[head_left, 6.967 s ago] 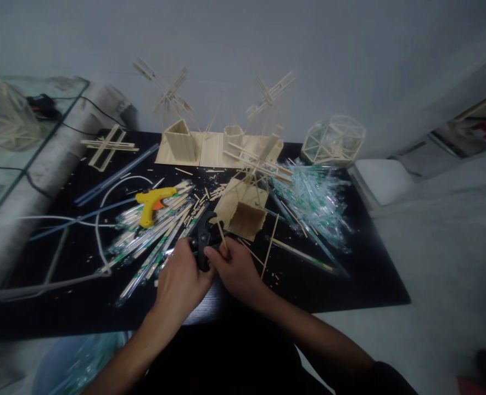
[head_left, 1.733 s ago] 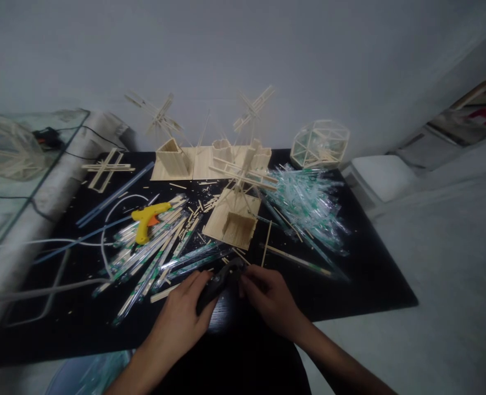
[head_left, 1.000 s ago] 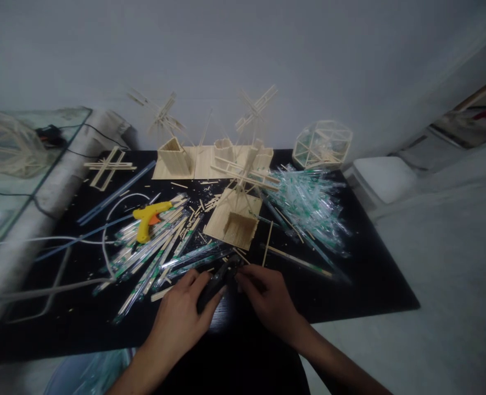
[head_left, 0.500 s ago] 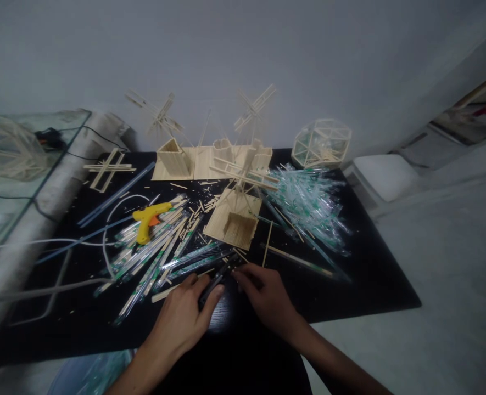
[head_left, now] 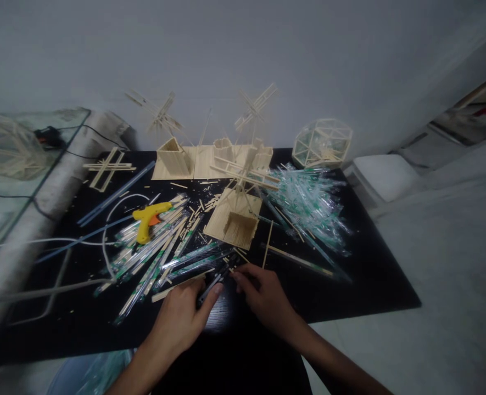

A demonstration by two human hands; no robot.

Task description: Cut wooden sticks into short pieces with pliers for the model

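My left hand [head_left: 183, 315] rests near the front edge of the black table [head_left: 362, 274], its thumb and fingers lying along the black cutter [head_left: 213, 282], which lies low on the table. My right hand [head_left: 263, 293] is beside it on the right, fingers curled and fingertips at the cutter's head next to a short wooden stick [head_left: 236, 253]. Whether the right fingertips pinch anything is hidden. Just beyond the hands stands a wooden windmill model [head_left: 236, 216] on its square base.
A yellow glue gun [head_left: 150, 215] lies on wrapped chopsticks [head_left: 156, 255] at left. A heap of clear wrappers [head_left: 308, 200] is at right. Two more windmill models [head_left: 172, 153] and a faceted stick dome [head_left: 323, 142] stand at the back. Cables run along the left.
The cutter has come down from a raised grip to lie nearly flat on the table. Both hands have lowered with it and the left hand has slackened.
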